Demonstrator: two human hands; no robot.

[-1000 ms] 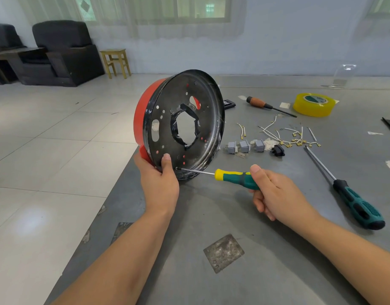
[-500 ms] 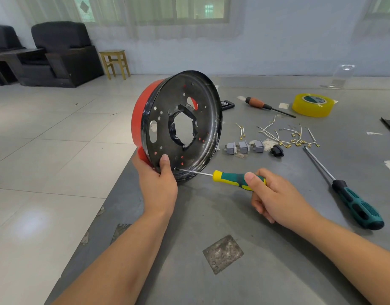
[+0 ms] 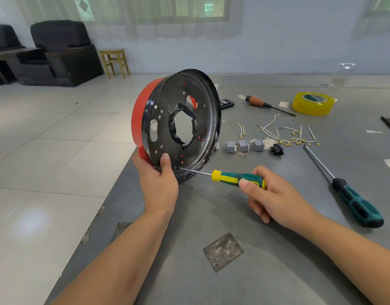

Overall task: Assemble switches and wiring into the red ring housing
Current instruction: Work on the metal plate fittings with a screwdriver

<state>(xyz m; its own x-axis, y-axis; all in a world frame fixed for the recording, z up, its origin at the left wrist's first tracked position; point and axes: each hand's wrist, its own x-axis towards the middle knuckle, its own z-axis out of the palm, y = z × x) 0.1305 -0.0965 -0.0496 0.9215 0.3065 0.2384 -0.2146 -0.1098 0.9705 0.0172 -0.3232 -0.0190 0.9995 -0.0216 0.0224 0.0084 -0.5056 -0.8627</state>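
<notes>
The red ring housing (image 3: 143, 111) stands on edge at the table's left side, its black perforated back plate (image 3: 203, 102) facing me. My left hand (image 3: 158, 183) grips its lower rim, thumb on the plate. My right hand (image 3: 275, 197) holds a small yellow-and-green screwdriver (image 3: 231, 178) whose tip touches the plate's lower edge beside my left thumb. Three grey switches (image 3: 244, 146) and a black switch (image 3: 277, 149) lie to the right of the housing. Short white wires (image 3: 284, 133) with brass terminals lie behind them.
A long green-handled screwdriver (image 3: 352, 199) lies at the right on the grey table (image 3: 211, 216). A wooden-handled screwdriver (image 3: 255, 101), a yellow tape roll (image 3: 314, 103) and a small black device (image 3: 227, 103) lie farther back. The table's left edge runs diagonally beside the tiled floor.
The housing tilted slightly. My right hand shifted its grip along the screwdriver handle while the tip stayed at the plate's lower edge.
</notes>
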